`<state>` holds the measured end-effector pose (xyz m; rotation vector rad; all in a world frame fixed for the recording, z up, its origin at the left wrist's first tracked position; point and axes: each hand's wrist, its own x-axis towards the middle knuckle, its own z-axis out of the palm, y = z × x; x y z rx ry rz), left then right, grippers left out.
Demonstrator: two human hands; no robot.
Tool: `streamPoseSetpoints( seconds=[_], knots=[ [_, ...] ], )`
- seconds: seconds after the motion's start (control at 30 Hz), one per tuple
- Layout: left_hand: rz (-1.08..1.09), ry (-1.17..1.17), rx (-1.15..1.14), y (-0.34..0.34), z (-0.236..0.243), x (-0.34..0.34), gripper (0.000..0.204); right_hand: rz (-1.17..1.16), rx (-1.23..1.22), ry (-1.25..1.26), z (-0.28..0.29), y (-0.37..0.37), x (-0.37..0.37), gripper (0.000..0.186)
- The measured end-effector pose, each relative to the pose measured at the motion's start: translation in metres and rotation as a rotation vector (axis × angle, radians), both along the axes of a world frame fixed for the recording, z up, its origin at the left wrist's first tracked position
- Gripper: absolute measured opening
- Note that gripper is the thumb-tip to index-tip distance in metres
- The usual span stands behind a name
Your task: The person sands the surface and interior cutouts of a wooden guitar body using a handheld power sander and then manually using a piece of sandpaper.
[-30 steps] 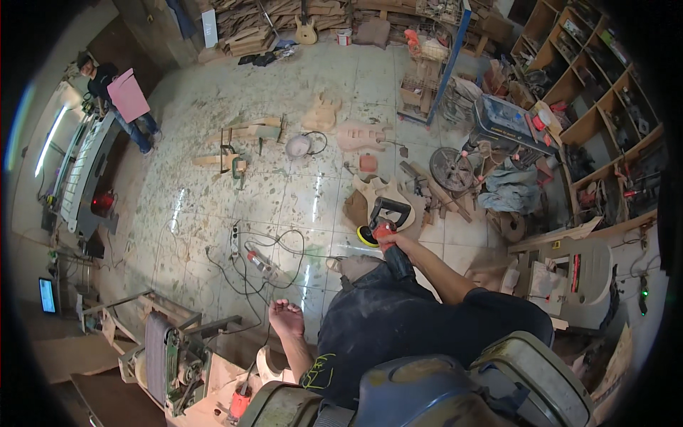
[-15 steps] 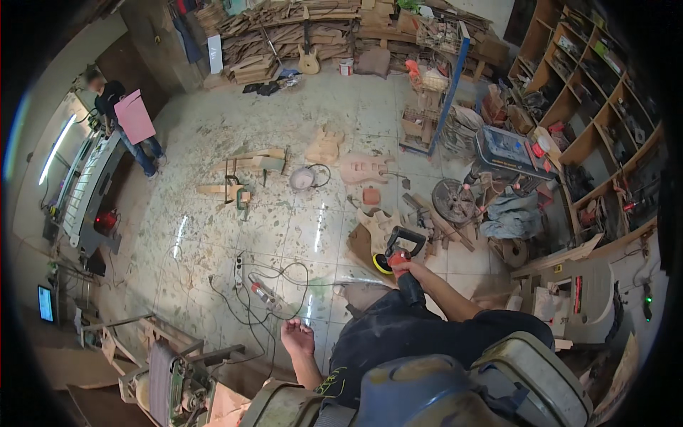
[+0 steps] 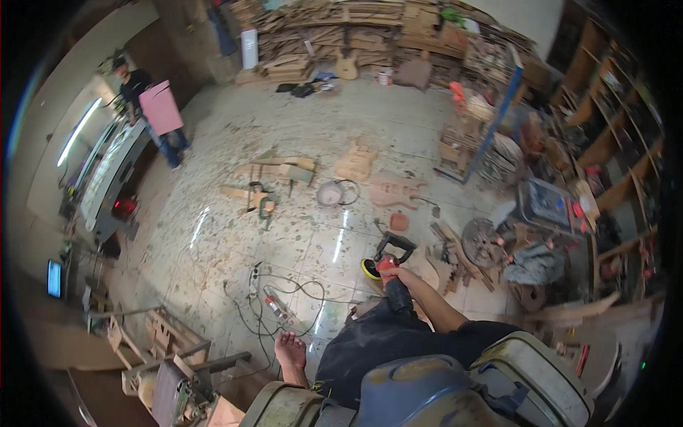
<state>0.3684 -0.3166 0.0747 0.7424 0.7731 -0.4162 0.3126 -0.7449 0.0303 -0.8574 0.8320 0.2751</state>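
My right hand [image 3: 388, 269] is wrapped round the red and black body of a handheld power sander [image 3: 400, 293]. The tool has a black loop handle [image 3: 398, 244] and a round yellow pad [image 3: 370, 268] on its left side. A pale guitar-shaped wooden body [image 3: 435, 269] shows partly past the tool and my forearm; whether the pad touches it, I cannot tell. My left hand [image 3: 290, 349] is held low, palm up, with loosely curled fingers and nothing in it. Nearest to it are a red and silver power tool [image 3: 277, 306] and black cords [image 3: 304, 287] on the floor.
Guitar-shaped wooden bodies [image 3: 356, 161], a round pan-like object [image 3: 329, 193] and clamped wood [image 3: 260, 171] lie on the chip-strewn floor. A belt sander [image 3: 168, 391] stands lower left. A person [image 3: 139, 92] with a pink board stands at a machine far left. Shelves [image 3: 605, 121] line the right.
The view has swung, so the room sits further right and lower. My right hand and the sander have shifted left across the wooden body, hiding more of it. My left hand has dropped slightly.
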Motion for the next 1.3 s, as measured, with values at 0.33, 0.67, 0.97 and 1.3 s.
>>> streamPoseSetpoints(
  seconds=[0.33,0.67,0.97,1.3],
  knots=[
    [0.016,0.292,0.396,0.053,-0.078,-0.082,0.024,0.290,-0.014,0.085,0.019,0.017,0.085,0.018],
    [-0.069,0.513,0.499,0.044,-0.115,-0.212,0.024,0.791,-0.151,-0.035,0.052,0.074,0.131,0.022],
    [-0.063,0.459,0.495,0.051,-0.131,-0.272,0.023,1.252,-0.451,-0.301,0.087,0.165,0.117,0.047],
    [-0.037,0.484,0.488,0.079,-0.151,-0.328,0.023,1.555,-0.937,-0.451,0.113,0.218,0.055,0.071]
  ],
)
